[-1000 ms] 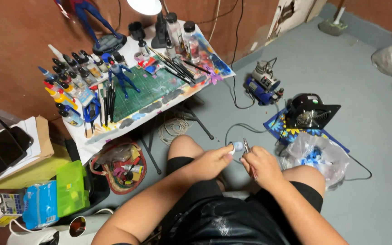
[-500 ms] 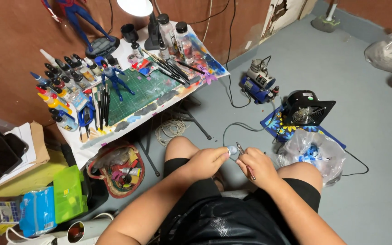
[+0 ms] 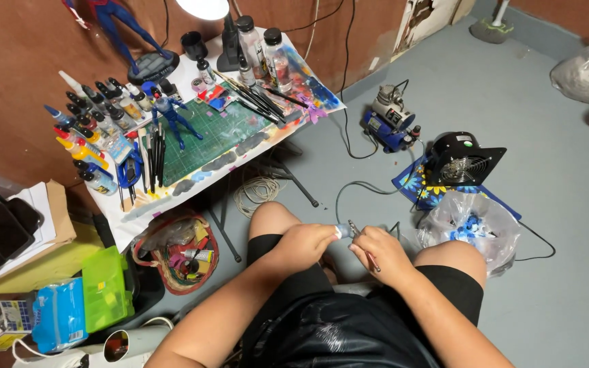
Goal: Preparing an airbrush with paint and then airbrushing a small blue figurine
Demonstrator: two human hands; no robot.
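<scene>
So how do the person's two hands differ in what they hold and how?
The left hand is closed around a small pale piece, while the right hand pinches a thin tool whose tip meets that piece. The left hand sits over the left knee, the right hand nearer the right thigh. Both are bare and nearly touching.

We cannot identify the tiny pale piece (image 3: 343,232) our left hand (image 3: 305,244) mostly hides; the white lamp shade (image 3: 202,7) is cropped.

Both forearms extended forward over the lap, hands meeting between the knees, left hand (image 3: 301,244) curled with fingers pinched closed, right hand (image 3: 384,253) just beside it, fingers folded in a pen-like grip, fingertips of both almost touching
</scene>
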